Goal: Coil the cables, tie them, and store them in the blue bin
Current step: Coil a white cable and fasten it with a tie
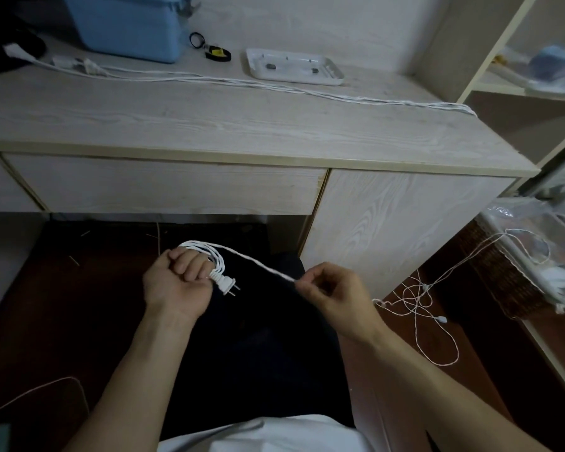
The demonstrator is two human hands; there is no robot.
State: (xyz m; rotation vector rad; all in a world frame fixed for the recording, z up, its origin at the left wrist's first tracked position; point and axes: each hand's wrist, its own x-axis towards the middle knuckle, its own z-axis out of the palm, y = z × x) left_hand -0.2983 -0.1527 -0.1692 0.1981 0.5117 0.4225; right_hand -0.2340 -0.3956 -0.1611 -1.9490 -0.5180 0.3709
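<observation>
My left hand (177, 282) grips a small coil of thin white cable (214, 256) wound around its fingers, below the desk's front edge. The cable's white two-pin plug (224, 283) sticks out beside the fingers. A strand of the same cable runs right to my right hand (333, 293), which pinches it between thumb and fingertips. The rest of that cable lies in loose loops on the floor (418, 305) to the right. A second white cable (242, 81) stretches across the desk top. The blue bin (128, 26) stands at the desk's back left.
A white tray (296, 66) sits on the desk (209, 125) right of the bin, with black ties (217, 53) between them. A wicker basket with plastic bags (516, 265) stands on the floor at right. Shelves rise at the far right.
</observation>
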